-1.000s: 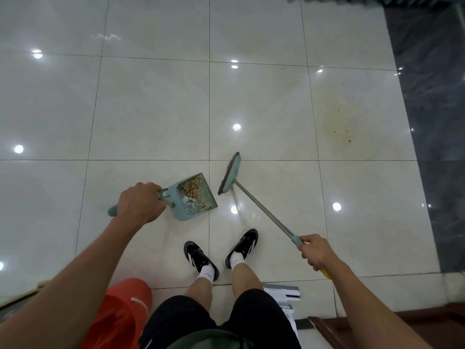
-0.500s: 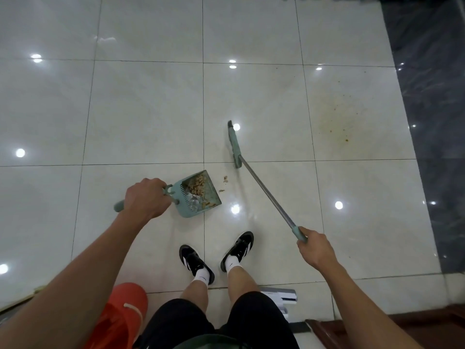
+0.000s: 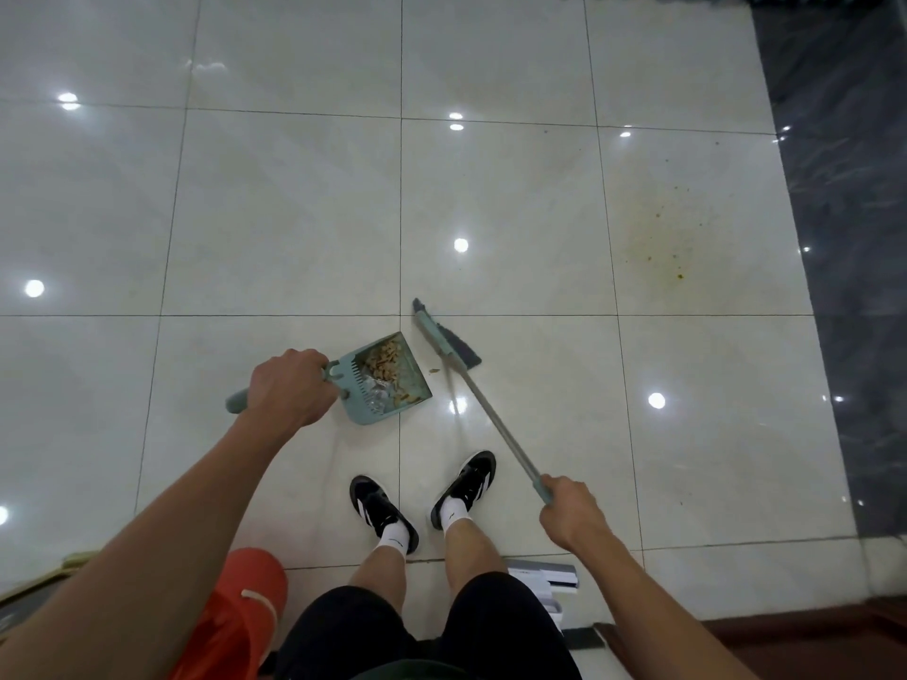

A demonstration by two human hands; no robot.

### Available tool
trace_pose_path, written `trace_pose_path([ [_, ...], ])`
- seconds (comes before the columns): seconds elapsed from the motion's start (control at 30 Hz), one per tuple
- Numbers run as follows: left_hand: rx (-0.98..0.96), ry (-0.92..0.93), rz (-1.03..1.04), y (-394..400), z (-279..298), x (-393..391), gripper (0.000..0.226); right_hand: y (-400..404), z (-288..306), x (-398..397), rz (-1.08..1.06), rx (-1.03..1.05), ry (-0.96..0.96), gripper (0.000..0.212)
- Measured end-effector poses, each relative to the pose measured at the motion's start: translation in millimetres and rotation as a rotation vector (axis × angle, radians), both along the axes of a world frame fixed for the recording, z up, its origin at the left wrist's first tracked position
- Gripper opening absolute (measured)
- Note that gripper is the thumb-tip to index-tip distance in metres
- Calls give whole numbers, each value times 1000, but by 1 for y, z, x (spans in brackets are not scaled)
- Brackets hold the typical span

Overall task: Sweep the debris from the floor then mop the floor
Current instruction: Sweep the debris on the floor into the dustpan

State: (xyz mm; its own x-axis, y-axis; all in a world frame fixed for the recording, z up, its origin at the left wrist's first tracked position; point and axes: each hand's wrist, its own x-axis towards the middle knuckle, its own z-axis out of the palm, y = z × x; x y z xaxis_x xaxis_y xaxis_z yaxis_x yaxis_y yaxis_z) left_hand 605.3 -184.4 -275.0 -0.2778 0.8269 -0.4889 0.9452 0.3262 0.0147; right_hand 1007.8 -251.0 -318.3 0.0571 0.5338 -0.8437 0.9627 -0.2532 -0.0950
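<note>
My left hand (image 3: pixel 289 387) grips the handle of a teal dustpan (image 3: pixel 390 380) resting on the white tiled floor (image 3: pixel 294 213); brown debris and a crumpled wrapper lie inside it. My right hand (image 3: pixel 572 512) grips the end of a long-handled teal broom (image 3: pixel 444 338), whose dark bristle head sits on the floor just right of the dustpan's mouth. A few brown crumbs (image 3: pixel 434 371) lie between the pan and the broom. A yellowish stain with specks (image 3: pixel 662 233) marks the tile at the far right.
My two feet in black shoes (image 3: pixel 422 493) stand just behind the dustpan. An orange bucket (image 3: pixel 245 606) sits at the lower left, a white box-like object (image 3: pixel 545 579) by my right leg. A dark marble strip (image 3: pixel 844 238) borders the floor on the right.
The broom head has swung back from the far tile towards the dustpan and now lies beside its mouth. The dustpan has stayed in about the same place.
</note>
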Motion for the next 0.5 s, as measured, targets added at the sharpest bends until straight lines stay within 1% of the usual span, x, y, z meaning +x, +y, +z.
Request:
trace_pose_path([
  [0.13,15,-13,-15,-1,-3,-10,19,-11,5,-25,-210,-14,129,48],
  [0.27,26,-22,-20,-4,-5,-25,20,-7,13,-39,-396,-31,207,57],
  [0.37,22,-29,3,-11,-7,-41,22,-5,21,-43,-438,-5,222,54],
  [0.5,18,-21,36,-27,-11,-64,25,-5,30,-50,-420,56,219,53],
])
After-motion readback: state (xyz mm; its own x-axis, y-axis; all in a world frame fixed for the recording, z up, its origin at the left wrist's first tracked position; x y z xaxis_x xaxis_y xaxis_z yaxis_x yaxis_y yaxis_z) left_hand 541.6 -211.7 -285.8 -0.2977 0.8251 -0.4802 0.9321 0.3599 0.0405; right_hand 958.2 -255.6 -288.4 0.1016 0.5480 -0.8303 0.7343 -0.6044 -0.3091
